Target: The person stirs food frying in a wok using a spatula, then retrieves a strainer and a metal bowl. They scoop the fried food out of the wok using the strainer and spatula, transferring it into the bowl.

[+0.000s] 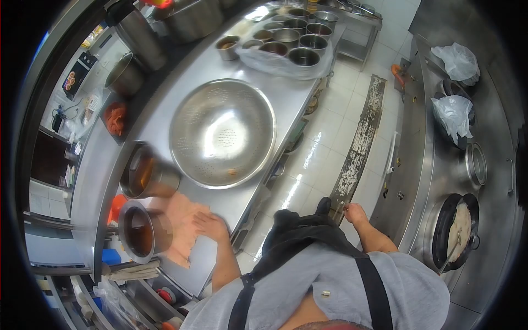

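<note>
My left hand [212, 226] lies flat with its fingers stretched out on an orange cloth [184, 220] spread over the steel counter [190, 278]. Close to the cloth stand a steel pot [163, 234] with dark brown liquid and another pot [164, 179] with orange-brown liquid. Beyond them sits a wide steel colander [192, 121] with a small orange scrap inside. My right hand [356, 214] hangs by my side over the floor, its fingers curled in, and nothing shows sticking out of it.
Several steel containers [287, 36] stand on plastic at the counter's far end. On the right, a stove counter [426, 165] carries a wok [459, 231] with pale contents and bags [454, 115]. A worn floor strip [360, 143] crosses the white tiles [308, 159].
</note>
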`<action>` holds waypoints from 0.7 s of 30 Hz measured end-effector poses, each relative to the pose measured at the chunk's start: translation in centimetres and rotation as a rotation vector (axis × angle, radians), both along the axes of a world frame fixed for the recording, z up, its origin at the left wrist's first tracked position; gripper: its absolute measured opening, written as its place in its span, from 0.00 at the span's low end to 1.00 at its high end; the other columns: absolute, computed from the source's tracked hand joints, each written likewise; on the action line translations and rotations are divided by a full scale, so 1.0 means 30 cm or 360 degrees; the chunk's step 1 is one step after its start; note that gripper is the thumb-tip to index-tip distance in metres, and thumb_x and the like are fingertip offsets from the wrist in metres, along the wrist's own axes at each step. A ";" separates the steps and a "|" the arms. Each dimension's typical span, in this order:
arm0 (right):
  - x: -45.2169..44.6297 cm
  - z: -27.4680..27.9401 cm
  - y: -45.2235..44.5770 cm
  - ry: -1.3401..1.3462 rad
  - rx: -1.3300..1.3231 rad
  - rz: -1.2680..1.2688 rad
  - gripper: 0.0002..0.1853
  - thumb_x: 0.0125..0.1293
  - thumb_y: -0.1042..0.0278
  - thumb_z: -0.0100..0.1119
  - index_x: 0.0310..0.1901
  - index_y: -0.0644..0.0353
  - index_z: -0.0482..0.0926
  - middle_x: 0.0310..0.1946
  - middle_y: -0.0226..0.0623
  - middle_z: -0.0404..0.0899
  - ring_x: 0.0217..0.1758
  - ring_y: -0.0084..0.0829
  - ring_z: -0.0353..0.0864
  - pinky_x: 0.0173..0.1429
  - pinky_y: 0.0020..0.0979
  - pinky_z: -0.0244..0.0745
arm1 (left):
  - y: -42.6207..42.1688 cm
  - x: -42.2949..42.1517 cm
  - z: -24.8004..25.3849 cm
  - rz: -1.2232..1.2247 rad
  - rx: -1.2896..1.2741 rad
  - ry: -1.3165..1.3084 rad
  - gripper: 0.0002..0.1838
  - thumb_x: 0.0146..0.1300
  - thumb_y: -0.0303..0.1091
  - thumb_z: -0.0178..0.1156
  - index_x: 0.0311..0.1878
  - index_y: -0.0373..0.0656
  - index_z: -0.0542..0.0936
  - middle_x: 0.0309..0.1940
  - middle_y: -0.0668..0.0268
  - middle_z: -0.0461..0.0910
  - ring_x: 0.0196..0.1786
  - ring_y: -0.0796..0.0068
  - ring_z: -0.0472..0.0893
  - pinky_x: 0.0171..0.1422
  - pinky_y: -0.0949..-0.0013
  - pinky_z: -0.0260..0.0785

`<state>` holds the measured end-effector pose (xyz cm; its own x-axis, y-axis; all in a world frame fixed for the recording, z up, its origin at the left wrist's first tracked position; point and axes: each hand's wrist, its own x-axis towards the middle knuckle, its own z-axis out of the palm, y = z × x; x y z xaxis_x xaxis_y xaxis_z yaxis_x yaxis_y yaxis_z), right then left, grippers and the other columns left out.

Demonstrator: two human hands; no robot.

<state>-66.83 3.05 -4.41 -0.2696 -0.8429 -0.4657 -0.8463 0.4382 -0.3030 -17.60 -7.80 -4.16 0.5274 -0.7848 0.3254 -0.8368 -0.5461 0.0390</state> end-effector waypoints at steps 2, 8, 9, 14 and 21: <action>-0.004 -0.004 0.000 -0.0007 0.0017 -0.0002 0.12 0.55 0.69 0.53 0.39 0.57 0.83 0.38 0.49 0.80 0.46 0.48 0.79 0.54 0.42 0.73 | 0.001 -0.002 0.000 -0.0001 -0.0004 -0.0001 0.27 0.66 0.41 0.42 0.65 0.36 0.63 0.67 0.49 0.59 0.70 0.47 0.55 0.66 0.40 0.48; -0.012 -0.017 -0.005 -0.0015 0.0027 -0.0008 0.13 0.55 0.69 0.53 0.40 0.57 0.82 0.39 0.49 0.80 0.46 0.47 0.79 0.55 0.43 0.73 | 0.000 -0.006 0.014 -0.0002 -0.0007 0.0028 0.27 0.66 0.41 0.43 0.64 0.36 0.63 0.67 0.49 0.59 0.70 0.47 0.54 0.65 0.40 0.49; -0.009 -0.014 -0.005 -0.0016 0.0026 -0.0007 0.13 0.55 0.69 0.53 0.40 0.57 0.82 0.39 0.49 0.80 0.46 0.47 0.79 0.55 0.43 0.73 | 0.000 -0.006 0.015 -0.0005 -0.0008 0.0019 0.27 0.66 0.41 0.43 0.64 0.36 0.63 0.67 0.49 0.59 0.70 0.47 0.55 0.65 0.40 0.49; 0.008 0.013 -0.013 -0.0010 -0.0002 -0.0039 0.12 0.55 0.69 0.54 0.38 0.58 0.83 0.37 0.48 0.81 0.44 0.47 0.79 0.54 0.41 0.73 | 0.000 0.002 -0.002 -0.0006 -0.0014 -0.0027 0.27 0.65 0.40 0.44 0.64 0.36 0.63 0.66 0.49 0.60 0.70 0.47 0.56 0.65 0.40 0.49; 0.004 -0.007 -0.010 -0.0045 0.0023 -0.0079 0.12 0.55 0.68 0.55 0.40 0.57 0.83 0.38 0.47 0.81 0.45 0.47 0.79 0.55 0.41 0.73 | -0.003 0.002 -0.003 -0.0005 -0.0026 -0.0044 0.27 0.65 0.40 0.44 0.64 0.36 0.63 0.66 0.49 0.60 0.69 0.47 0.56 0.65 0.40 0.50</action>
<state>-66.72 2.75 -4.62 -0.2977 -0.8218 -0.4858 -0.8146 0.4840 -0.3196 -17.54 -7.88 -4.24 0.5157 -0.7809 0.3526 -0.8392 -0.5432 0.0243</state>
